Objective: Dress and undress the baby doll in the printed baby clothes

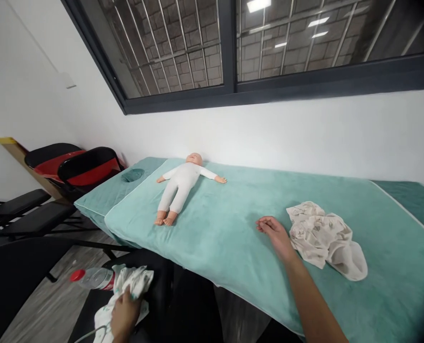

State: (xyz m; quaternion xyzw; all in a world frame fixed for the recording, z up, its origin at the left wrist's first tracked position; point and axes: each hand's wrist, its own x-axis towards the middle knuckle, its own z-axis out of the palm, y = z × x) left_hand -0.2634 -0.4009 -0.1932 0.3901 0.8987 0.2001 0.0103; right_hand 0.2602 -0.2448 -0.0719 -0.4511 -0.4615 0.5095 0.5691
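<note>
At the lower left, my left hand [126, 312] is closed on a white cloth [138, 283] with a green print, above a black seat. My right hand [274, 234] hovers over or rests on the green bed cover [229, 238]; which one I cannot tell. Its fingers are curled together with nothing visible in them. Just right of it lies a crumpled, patterned off-white baby garment [317, 233] with a plain white part. Farther off, a baby doll [181, 186] in a white bodysuit lies on its back, arms spread and feet towards me.
A clear plastic bottle [95, 277] with a red cap lies beside the cloth. Black and red folding chairs [90, 166] stand at the left. The bed has a face hole [133, 175] at its left end. Behind it are a white wall and a barred window [229, 47].
</note>
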